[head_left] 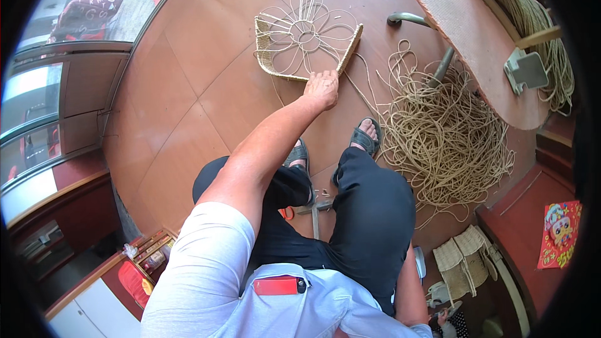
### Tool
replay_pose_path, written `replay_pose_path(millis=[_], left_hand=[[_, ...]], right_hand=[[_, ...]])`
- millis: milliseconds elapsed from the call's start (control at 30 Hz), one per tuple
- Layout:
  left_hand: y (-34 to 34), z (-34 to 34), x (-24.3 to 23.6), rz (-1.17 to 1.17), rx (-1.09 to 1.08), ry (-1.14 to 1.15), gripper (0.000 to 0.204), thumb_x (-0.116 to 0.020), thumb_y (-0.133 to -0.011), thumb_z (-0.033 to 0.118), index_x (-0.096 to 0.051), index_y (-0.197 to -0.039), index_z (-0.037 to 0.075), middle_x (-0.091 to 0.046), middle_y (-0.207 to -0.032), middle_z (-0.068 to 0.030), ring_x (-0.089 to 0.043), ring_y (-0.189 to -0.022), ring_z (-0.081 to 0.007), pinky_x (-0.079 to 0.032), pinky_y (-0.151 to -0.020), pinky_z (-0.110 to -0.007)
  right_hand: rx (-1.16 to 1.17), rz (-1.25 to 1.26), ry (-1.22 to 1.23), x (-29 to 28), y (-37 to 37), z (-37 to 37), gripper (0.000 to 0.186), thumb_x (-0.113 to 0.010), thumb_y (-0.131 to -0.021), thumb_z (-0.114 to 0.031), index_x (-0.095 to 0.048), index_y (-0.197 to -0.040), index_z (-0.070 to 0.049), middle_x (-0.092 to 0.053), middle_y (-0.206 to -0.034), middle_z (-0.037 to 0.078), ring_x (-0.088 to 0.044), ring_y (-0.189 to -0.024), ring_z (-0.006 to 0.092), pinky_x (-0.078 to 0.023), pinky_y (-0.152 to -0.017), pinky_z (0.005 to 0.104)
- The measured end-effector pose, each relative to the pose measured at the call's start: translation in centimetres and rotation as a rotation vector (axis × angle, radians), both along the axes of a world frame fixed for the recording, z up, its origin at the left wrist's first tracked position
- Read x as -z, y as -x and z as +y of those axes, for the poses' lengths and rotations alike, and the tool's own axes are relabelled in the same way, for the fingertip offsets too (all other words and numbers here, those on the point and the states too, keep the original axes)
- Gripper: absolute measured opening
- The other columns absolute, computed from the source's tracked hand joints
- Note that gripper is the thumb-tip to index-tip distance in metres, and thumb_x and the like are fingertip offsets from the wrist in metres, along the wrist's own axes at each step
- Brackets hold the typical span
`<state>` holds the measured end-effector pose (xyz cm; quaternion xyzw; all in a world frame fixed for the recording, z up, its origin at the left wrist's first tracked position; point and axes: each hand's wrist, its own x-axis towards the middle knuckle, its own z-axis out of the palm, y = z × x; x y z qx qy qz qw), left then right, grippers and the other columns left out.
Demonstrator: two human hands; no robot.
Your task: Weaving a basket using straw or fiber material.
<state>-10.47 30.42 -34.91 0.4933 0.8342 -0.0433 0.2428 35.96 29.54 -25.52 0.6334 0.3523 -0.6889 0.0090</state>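
My left hand (321, 91) grips the lower right part of a half-woven wire frame (269, 50) on the tiled floor. It has a flower-shaped wire centre (308, 37) and sides wrapped in straw-coloured cord, with loose strands trailing off. A large tangled pile of cord (447, 138) lies to the right of the frame. My right forearm (410, 285) runs down beside my right thigh; the hand itself is hidden behind the leg. My sandalled feet (366, 134) are between me and the frame.
A curved board (451, 0) on metal legs stands upper right, with hanging cord bundles (557, 69). Glazed panels (31, 100) and cabinets (94, 307) line the left. A red ledge (519, 213), woven pieces (460, 260) and a metal stand base (316, 213) are lower down.
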Motion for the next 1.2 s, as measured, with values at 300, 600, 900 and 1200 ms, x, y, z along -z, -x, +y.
replay_pose_path(millis=[300,600,900,1200], left_hand=[[0.5,-3.5,1.1,0.100,-0.088,0.049,0.029,-0.076,-0.097,0.022,-0.072,-0.123,0.008,-0.080,-0.120,-0.0151,-0.075,-0.120,-0.0343,-0.051,-0.108,-0.051],[3.0,-6.0,-8.0,0.042,0.095,-0.028,0.031,-0.085,-0.088,0.036,-0.081,-0.101,0.008,-0.080,-0.096,-0.0187,-0.079,-0.094,-0.0416,-0.061,-0.092,-0.053],[1.9,-14.4,-28.7,0.373,0.427,-0.196,0.013,-0.078,-0.090,0.017,-0.076,-0.103,0.015,-0.072,-0.103,-0.0048,-0.066,-0.112,-0.0258,-0.053,-0.096,-0.043],[-6.5,-26.0,-41.0,0.726,0.635,-0.351,0.016,-0.073,-0.093,0.025,-0.071,-0.106,0.017,-0.067,-0.103,0.0026,-0.063,-0.113,-0.0169,-0.048,-0.097,-0.035]], right_hand=[[-0.103,0.133,-0.090,10.1,-10.6,-3.5,0.030,-0.069,-0.112,-0.012,-0.070,-0.139,0.000,-0.077,-0.126,0.007,-0.072,-0.116,0.0139,-0.057,-0.104,0.0307],[-0.024,0.297,-0.208,0.0,0.2,0.8,0.032,-0.072,-0.109,-0.009,-0.069,-0.139,0.002,-0.077,-0.122,0.007,-0.073,-0.111,0.0143,-0.058,-0.100,0.0295],[-0.056,0.435,-0.677,-7.3,2.1,7.5,0.029,-0.066,-0.112,-0.006,-0.069,-0.141,0.000,-0.075,-0.123,0.005,-0.071,-0.111,0.0139,-0.057,-0.097,0.0291],[-0.341,0.552,-1.472,-27.8,13.5,4.2,0.026,-0.073,-0.103,-0.004,-0.077,-0.130,-0.004,-0.077,-0.122,0.012,-0.073,-0.115,0.0285,-0.056,-0.103,0.0405]])
